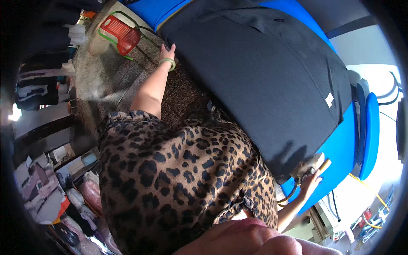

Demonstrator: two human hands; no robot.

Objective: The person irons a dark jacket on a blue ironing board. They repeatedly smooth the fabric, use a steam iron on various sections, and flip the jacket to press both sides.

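The cloth (255,85) lies across most of the table (346,155), leaving bare strips along the far edge and the right end, with a tag (329,100) on the cloth near its right edge and the iron (304,168) in the right hand (311,183) by the table's near right corner. The left hand (168,52) is at the cloth's left edge, and past it a chair (123,36) stands on the floor (95,85), left of the table. A narrow board (369,136) sits just beyond the table's right end, hangers (376,225) lie farther right, and bags (89,191) are piled at the lower left.
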